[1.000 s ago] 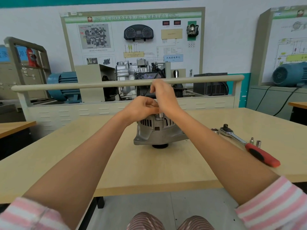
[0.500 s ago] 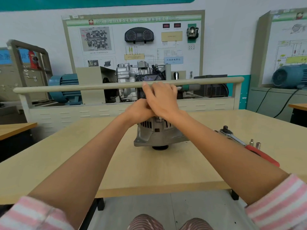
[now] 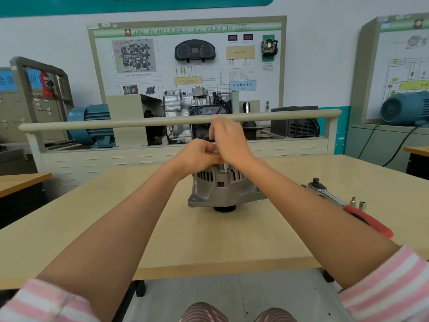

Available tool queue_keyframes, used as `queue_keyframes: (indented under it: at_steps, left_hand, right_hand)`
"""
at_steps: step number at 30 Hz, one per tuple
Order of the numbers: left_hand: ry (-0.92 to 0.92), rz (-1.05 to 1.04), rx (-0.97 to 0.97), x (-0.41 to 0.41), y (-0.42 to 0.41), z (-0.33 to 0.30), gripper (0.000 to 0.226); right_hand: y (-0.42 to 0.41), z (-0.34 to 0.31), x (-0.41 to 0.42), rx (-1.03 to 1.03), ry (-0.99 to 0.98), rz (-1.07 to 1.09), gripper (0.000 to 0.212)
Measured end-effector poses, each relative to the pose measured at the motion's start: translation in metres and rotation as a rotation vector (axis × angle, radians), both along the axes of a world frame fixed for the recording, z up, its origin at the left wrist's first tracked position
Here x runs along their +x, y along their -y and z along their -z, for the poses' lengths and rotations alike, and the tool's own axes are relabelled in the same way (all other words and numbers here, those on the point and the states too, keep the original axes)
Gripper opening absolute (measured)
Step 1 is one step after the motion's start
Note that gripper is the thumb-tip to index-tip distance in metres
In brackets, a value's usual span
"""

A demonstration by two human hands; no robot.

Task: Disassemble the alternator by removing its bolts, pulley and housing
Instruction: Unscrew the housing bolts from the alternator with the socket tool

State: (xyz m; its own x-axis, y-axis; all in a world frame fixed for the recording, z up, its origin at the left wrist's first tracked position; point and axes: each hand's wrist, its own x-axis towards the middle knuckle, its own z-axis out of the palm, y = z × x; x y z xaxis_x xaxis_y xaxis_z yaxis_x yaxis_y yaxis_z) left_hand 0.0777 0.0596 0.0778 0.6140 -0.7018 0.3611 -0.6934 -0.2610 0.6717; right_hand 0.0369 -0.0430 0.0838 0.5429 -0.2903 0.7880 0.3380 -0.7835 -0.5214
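Pale wood worktop (image 3: 116, 233) is carrying the alternator (image 3: 222, 187), which is sitting near the middle, far from the near edge, with both hands gathered on its top. At the grip, the left hand (image 3: 197, 154) is lying curled on the upper face of the unit, its fingers folded in; whether it is pinching anything there cannot be told, since the other hand is covering its fingertips. The right hand (image 3: 229, 140) is hovering just above and overlapping it, blurred, fingers bent downward over a thin upright metal shaft (image 3: 224, 168) that is rising from the housing; what the fingers are holding, if anything, is hidden behind the hand.

Below the hands the alternator is showing as a grey cast-metal body with a ring of dark vent slots, a flared lower flange with a mounting ear at the left, and a dark round part, partly hidden, pressing against the worktop underneath.

Further right, well apart from the unit, a ratchet wrench (image 3: 343, 203) with a red handle is lying on the worktop, partly cut off by the right forearm, with two small sockets (image 3: 357, 202) standing just beside it. Pink-striped sleeves are framing the bottom corners.
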Motion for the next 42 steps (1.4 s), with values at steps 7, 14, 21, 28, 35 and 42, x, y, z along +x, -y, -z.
queue_keyframes:
  at_steps: [7,14,21,28,35,42]
  left_hand:
    - [0.206,-0.043,0.072,-0.006,0.002,-0.002,0.026]
    - [0.050,-0.056,0.046,-0.004,0.001,0.001,0.008]
    - [-0.022,-0.010,0.023,-0.003,0.000,0.000,0.029]
    - [0.112,-0.077,0.023,-0.004,0.001,0.001,0.020]
    - [0.211,-0.035,0.030,-0.007,-0.002,-0.001,0.041]
    - [0.051,-0.067,0.036,-0.005,0.001,0.000,0.005]
  right_hand:
    - [-0.016,0.012,-0.003,-0.404,-0.037,0.593,0.058]
    - [-0.011,-0.002,0.001,0.159,0.064,-0.084,0.059]
    - [0.000,-0.013,0.006,0.639,0.025,-0.497,0.072]
    - [-0.014,0.006,0.003,-0.208,0.035,0.252,0.044]
    - [-0.026,0.012,0.004,-0.264,0.073,0.553,0.044]
    - [-0.017,-0.004,0.002,0.275,0.167,-0.157,0.053]
